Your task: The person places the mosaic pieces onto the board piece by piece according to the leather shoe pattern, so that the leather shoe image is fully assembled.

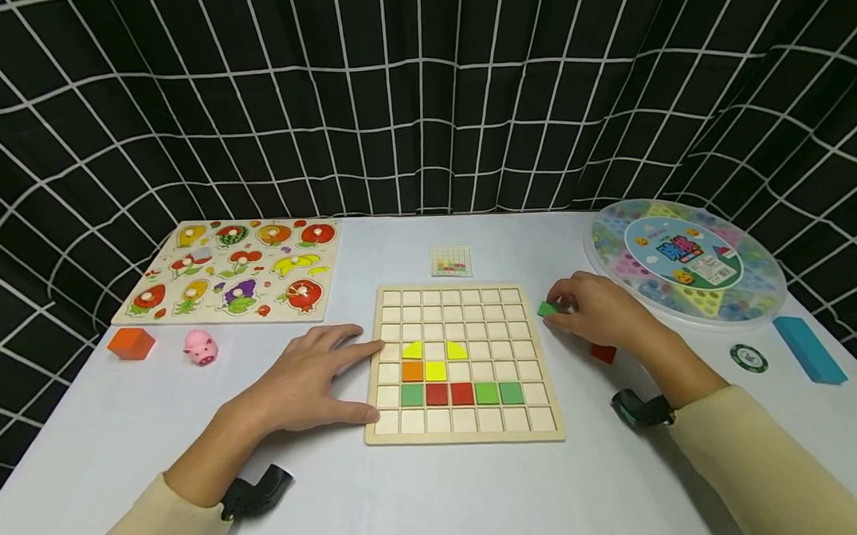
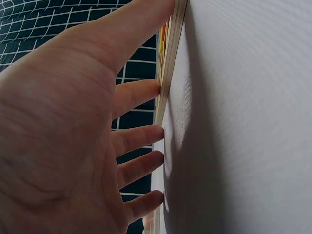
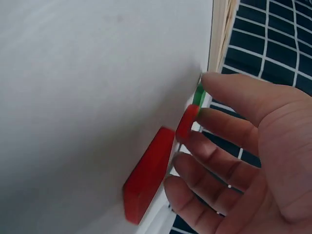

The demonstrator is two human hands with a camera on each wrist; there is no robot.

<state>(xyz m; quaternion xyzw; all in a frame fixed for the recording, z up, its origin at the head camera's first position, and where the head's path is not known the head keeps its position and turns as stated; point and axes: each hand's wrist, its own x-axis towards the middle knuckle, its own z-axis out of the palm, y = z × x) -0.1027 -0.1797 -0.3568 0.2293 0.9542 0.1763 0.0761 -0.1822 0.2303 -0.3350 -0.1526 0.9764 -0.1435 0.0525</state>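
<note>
A wooden grid board [image 1: 473,297] lies in the middle of the table. Red tiles [image 1: 437,394], green tiles [image 1: 412,395], a yellow tile [image 1: 436,371], an orange tile [image 1: 412,371] and two rounded yellow pieces [image 1: 457,349] sit in its cells. My left hand [image 1: 307,376] has its fingers spread, thumb and forefinger touching the board's left edge. Right of the board, my right hand [image 1: 599,308] pinches a green tile [image 3: 198,95] between thumb and forefinger. A small red piece [image 3: 187,122] is by its fingertips, and a larger red piece [image 3: 148,175] lies under the hand.
Behind the board lies a small pattern card [image 1: 451,261]. At left are a fruit puzzle board [image 1: 272,294], an orange block [image 1: 131,343] and a pink toy pig [image 1: 201,348]. A round clear box [image 1: 607,248], a chip [image 1: 749,358] and a blue block [image 1: 809,350] are at right.
</note>
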